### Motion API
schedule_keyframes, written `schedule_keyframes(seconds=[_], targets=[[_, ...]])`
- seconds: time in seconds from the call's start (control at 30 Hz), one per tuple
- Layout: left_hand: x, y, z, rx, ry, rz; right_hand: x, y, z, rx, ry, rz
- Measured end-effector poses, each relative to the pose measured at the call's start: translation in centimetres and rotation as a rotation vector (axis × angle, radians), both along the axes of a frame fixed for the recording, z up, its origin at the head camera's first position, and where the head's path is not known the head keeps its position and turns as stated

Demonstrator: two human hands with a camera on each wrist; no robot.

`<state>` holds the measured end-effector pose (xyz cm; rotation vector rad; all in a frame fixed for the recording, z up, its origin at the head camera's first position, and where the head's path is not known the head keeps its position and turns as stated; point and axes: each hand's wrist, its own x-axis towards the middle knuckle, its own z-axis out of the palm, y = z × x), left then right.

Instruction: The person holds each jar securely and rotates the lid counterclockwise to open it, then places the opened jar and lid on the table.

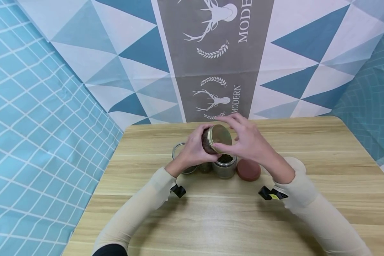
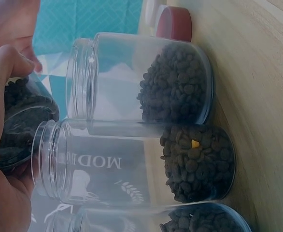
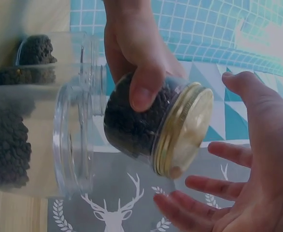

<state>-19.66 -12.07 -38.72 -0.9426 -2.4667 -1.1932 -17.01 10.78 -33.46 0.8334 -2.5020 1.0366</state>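
The left hand [image 1: 192,151] grasps a gold-lidded jar [image 3: 156,128] of dark pellets (tilted, lid toward three o'clock) above open jars [image 2: 146,79] on the table [image 1: 230,217]; the right hand [image 1: 251,144] fingers [image 3: 214,186] spread, released.

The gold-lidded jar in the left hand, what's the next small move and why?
Probably close the right hand around the gold lid to twist it. The left hand grips the jar tilted, lid still on, and the right hand's spread fingers sit just beside the lid without gripping it.
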Motion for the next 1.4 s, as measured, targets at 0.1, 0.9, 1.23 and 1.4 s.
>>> schedule_keyframes(seconds=[0.1, 0.9, 1.23, 1.4], targets=[[0.0, 0.1, 0.0, 0.003, 0.003, -0.006, 0.1, -0.4, -0.2, 0.017, 0.012, 0.013], [-0.2, 0.0, 0.1, 0.010, -0.017, -0.026, -0.8, 0.1, -0.4, 0.077, 0.242, 0.273], [-0.1, -0.1, 0.0, 0.037, -0.035, -0.044, -1.3, 0.6, -0.6, 0.084, 0.318, 0.396], [0.0, 0.0, -0.2, 0.052, -0.050, -0.048, -1.4, 0.9, -0.6, 0.087, 0.323, 0.439]])
